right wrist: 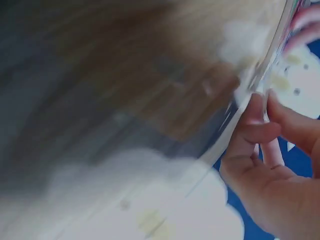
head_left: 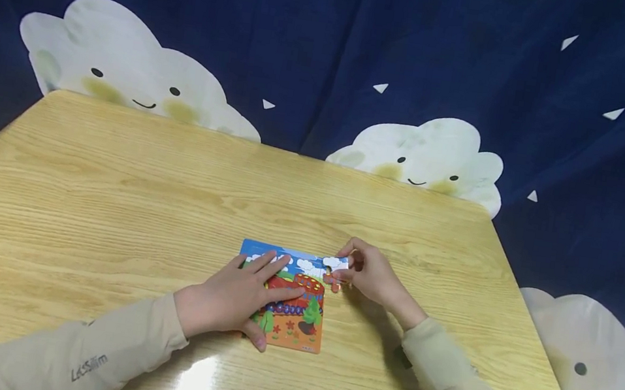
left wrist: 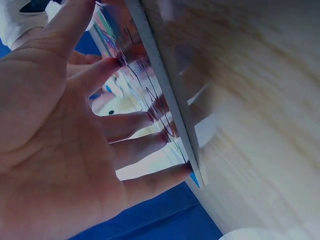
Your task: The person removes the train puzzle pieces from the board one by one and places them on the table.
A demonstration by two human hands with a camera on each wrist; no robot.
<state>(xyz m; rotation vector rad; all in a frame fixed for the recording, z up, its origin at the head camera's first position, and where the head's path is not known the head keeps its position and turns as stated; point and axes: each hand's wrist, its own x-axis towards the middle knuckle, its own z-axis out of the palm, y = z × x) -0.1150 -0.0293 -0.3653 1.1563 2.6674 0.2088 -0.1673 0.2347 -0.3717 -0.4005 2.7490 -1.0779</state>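
A jigsaw puzzle (head_left: 294,337) lies flat on the table, showing a red building, green trees, orange ground and a blue sky with clouds. My left hand (head_left: 234,293) rests on its left half with fingers spread. In the left wrist view, the fingertips of that hand (left wrist: 55,135) touch the puzzle's face, and its grey side edge (left wrist: 167,85) shows. At the upper right corner my right hand (head_left: 375,276) pinches a puzzle piece (head_left: 333,263) with a white cloud on it. The right wrist view shows this hand (right wrist: 280,170) with thumb and finger closed on the thin piece.
The pale wooden table (head_left: 128,197) extends around the puzzle on all sides. Beyond its far edge hangs a dark blue cloth (head_left: 320,44) with white triangles and smiling clouds (head_left: 425,147). Light glares off the tabletop near the front.
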